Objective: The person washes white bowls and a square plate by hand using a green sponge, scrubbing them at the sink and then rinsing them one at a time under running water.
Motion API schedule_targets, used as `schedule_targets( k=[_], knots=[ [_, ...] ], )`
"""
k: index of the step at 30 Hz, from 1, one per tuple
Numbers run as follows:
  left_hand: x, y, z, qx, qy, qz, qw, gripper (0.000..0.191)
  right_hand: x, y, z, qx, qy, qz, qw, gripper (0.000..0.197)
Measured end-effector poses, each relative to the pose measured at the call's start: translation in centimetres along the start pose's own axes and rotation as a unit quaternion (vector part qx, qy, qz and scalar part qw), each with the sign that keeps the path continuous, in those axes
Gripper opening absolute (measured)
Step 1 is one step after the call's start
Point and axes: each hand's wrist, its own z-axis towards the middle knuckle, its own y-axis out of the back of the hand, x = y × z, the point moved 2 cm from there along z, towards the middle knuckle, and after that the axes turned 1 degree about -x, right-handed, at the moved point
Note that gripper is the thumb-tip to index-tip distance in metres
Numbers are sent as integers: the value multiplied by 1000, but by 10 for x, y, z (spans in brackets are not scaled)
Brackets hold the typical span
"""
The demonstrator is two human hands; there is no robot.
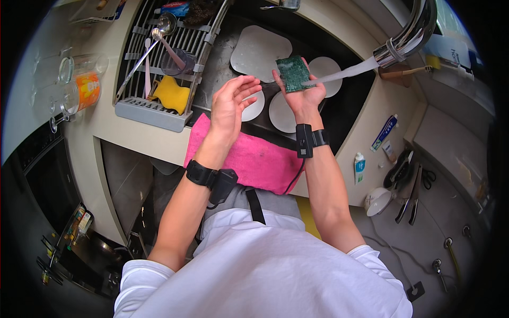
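Note:
A green scouring pad lies across the upturned palm of my right hand, over the sink. Water from the chrome faucet streams onto the pad's lower right part. My left hand hovers to the left with its fingers apart and nothing in it. Below the hands, in the dark sink, are a white squarish plate and several round white dishes, among them one at the right and one nearer me. The hands partly cover the dishes.
A metal drying rack at the left bears a ladle, a yellow sponge and a plastic cup. A pink towel hangs over the front edge. Glass jars stand left; tubes and knives are right.

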Motion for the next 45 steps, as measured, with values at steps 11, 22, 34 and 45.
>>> schedule_targets(
  k=[11, 22, 34, 45],
  knots=[
    [7, 4, 2, 8, 16, -7, 1000, 42, 0, -19, -20, 7, -22, 20, 1000, 63],
    [13, 3, 2, 25, 25, -12, 999, 42, 6, 3, -33, -6, -67, -2, 998, 48],
    [21, 10, 7, 20, 56, -42, 997, 40, 36, 47, -66, -140, -118, -116, 976, 47],
    [24, 7, 12, 22, 68, -45, 996, 43, 37, 51, -48, -43, -83, -125, 988, 35]
  ],
)
